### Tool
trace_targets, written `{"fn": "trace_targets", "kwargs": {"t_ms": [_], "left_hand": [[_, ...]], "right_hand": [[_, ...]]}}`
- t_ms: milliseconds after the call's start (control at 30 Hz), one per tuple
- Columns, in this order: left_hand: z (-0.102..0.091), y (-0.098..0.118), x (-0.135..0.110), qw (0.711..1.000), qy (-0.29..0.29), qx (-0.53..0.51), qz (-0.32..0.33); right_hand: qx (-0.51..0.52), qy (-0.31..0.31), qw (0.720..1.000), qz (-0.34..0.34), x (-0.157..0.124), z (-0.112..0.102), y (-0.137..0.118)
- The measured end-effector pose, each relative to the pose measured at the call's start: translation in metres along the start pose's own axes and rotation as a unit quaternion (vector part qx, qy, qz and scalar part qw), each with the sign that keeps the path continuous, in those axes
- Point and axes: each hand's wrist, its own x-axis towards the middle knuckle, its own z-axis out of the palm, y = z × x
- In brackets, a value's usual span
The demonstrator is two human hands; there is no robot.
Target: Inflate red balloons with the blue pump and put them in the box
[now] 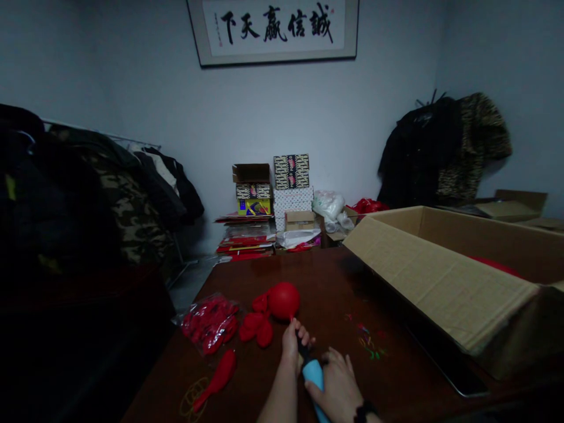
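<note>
A partly inflated red balloon (284, 301) sits at the tip of a hand pump (314, 376) with a light blue body and black nozzle end. My left hand (294, 341) is closed round the nozzle and the balloon's neck, which its fingers mostly hide. Lower down, my right hand (337, 382), with a dark band at the wrist, grips the blue body, its thumb across it. Left of the balloon lie several limp red balloons (256, 329). A clear bag of red balloons (210, 322) and a single slack red balloon (221, 373) lie farther left.
Thin yellow rings (194, 398) lie at the front left, small coloured bits (368, 341) right of my hands. A large open cardboard box (440, 276) takes up the table's right side, beside a dark flat slab (449, 361). Stacked boxes (293, 200) stand beyond the table.
</note>
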Motion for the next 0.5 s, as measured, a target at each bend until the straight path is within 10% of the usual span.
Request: {"fn": "trace_targets", "kwargs": {"t_ms": [500], "left_hand": [[-0.002, -0.004, 0.0, 0.999, 0.0, 0.033, 0.024]], "right_hand": [[-0.053, -0.036, 0.998, -0.011, -0.039, 0.012, 0.022]]}}
